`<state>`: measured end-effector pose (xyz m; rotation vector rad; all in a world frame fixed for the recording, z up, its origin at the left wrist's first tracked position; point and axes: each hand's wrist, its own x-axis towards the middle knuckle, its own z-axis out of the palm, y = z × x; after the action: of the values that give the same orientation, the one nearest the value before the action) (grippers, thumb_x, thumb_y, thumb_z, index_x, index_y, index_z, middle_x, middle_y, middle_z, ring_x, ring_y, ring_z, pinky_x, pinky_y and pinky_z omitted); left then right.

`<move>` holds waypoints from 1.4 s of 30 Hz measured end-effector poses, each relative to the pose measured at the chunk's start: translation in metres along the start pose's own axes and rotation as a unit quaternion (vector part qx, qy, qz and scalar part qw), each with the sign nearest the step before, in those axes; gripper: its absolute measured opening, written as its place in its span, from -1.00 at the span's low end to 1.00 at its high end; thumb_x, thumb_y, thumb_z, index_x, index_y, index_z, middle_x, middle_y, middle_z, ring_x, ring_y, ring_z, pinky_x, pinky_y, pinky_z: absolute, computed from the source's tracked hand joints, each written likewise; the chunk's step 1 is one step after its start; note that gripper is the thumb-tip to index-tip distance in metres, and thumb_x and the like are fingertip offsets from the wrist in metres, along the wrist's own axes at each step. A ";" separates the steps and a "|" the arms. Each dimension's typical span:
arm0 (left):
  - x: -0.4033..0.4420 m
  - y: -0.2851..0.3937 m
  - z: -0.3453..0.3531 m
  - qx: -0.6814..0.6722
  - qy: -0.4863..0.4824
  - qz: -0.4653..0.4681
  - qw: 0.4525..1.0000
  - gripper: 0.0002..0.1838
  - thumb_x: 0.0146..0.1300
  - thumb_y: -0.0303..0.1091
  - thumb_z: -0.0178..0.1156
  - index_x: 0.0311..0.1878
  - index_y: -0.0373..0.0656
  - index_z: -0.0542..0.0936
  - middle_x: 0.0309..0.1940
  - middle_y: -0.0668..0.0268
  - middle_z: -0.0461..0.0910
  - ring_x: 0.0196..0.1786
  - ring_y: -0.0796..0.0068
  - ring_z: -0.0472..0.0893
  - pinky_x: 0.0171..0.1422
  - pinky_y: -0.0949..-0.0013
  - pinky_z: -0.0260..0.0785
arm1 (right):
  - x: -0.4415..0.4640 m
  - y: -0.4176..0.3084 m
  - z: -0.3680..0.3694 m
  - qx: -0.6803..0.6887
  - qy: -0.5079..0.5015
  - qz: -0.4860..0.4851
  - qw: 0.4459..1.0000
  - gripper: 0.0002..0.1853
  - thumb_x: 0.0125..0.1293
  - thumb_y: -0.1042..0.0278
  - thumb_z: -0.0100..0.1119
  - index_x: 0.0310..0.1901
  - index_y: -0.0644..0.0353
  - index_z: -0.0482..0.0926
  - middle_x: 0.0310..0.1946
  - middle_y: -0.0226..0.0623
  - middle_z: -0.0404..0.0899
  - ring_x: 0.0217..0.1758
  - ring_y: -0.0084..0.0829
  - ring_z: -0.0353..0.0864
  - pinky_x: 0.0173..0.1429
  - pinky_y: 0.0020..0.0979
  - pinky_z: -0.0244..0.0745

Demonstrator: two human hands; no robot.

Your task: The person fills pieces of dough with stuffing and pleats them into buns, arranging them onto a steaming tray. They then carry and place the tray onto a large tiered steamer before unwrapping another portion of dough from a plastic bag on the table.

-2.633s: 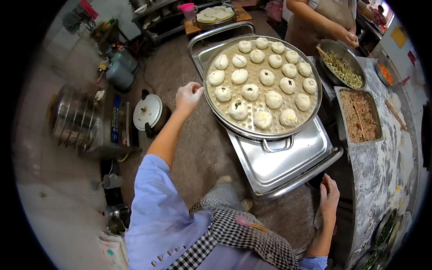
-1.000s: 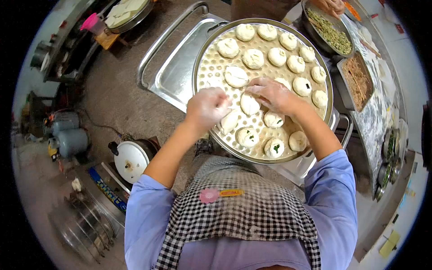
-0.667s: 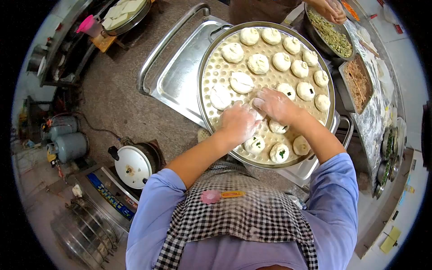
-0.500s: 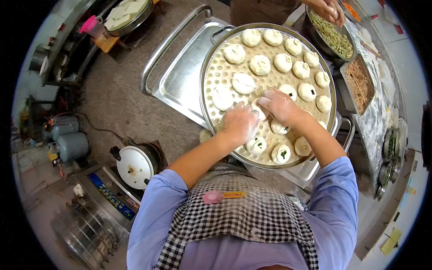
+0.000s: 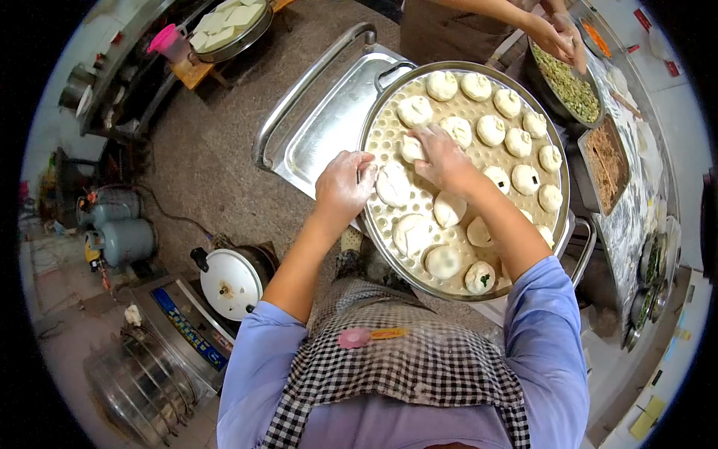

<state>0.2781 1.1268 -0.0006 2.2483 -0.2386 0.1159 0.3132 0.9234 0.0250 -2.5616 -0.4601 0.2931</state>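
A large round metal steamer tray [image 5: 385, 135] with a dimpled base holds several white stuffed buns. My right hand [image 5: 443, 159] reaches over its left half, fingers and thumb closed round a bun [image 5: 410, 149]. At the tray's left rim, my left hand [image 5: 344, 183] is loosely curled with thumb and fingers apart, and nothing shows in it. Just right of its fingertips lies an oblong bun [image 5: 393, 185]. Nearer me are a smooth bun [image 5: 449, 209], a folded one [image 5: 412, 234] and one with greens on top [image 5: 480, 278]. My right forearm hides part of the tray.
The tray stands on a metal trolley [image 5: 321, 112]. At upper right, another person's hands [image 5: 557, 39] are above a bowl of chopped green filling [image 5: 568, 86]. Beside it sit a pan of brown filling [image 5: 600, 165] and a floured counter [image 5: 636, 202]. A lidded pot [image 5: 230, 284] stands at left.
Both hands have left the bun between them, which now lies on the tray. My right hand moved up-left to another bun; my left hand withdrew to the rim. The view shifted slightly.
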 end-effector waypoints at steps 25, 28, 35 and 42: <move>0.051 -0.005 0.013 0.150 -0.275 0.270 0.910 -0.77 0.11 -0.40 0.04 -0.18 0.01 0.62 -0.31 0.27 0.60 -0.21 0.25 0.54 -0.16 0.28 0.40 | -0.060 -0.062 0.061 -0.106 0.026 0.063 0.992 -0.61 0.31 0.01 -0.12 -0.38 0.17 0.54 -0.46 -0.22 0.53 -0.31 -0.34 0.53 -0.15 -0.29 0.48; 0.052 -0.006 0.004 0.088 -0.233 0.247 0.936 -0.71 0.11 -0.45 0.05 -0.11 0.01 0.61 -0.30 0.27 0.60 -0.22 0.30 0.56 -0.16 0.31 0.42 | -0.082 -0.036 0.029 -0.048 0.012 0.146 0.988 -0.66 0.30 0.05 -0.12 -0.39 0.12 0.54 -0.45 -0.27 0.53 -0.30 -0.29 0.51 -0.13 -0.28 0.45; 0.026 -0.014 -0.012 0.005 -0.165 0.154 0.974 -0.75 0.20 -0.40 0.08 -0.05 -0.13 0.56 -0.37 0.15 0.57 -0.32 0.18 0.54 -0.20 0.29 0.39 | -0.112 0.007 -0.011 -0.099 0.029 -0.019 0.994 -0.56 0.05 0.50 0.09 0.05 0.11 0.45 0.08 -0.09 0.37 0.14 -0.14 0.33 0.25 -0.20 0.25; -0.007 -0.019 -0.018 -0.001 -0.088 0.063 0.994 -0.66 0.17 -0.45 0.11 0.05 -0.22 0.52 -0.24 0.18 0.59 -0.22 0.39 0.56 -0.11 0.39 0.41 | -0.116 0.015 0.003 -0.167 -0.047 0.002 0.985 -0.48 0.03 0.33 0.18 0.11 0.07 0.37 0.11 -0.11 0.32 0.12 -0.12 0.33 0.17 -0.22 0.30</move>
<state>0.2755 1.1535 -0.0048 2.2431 -0.4753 -0.0163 0.2100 0.8692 0.0283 -2.8839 -0.5808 0.3676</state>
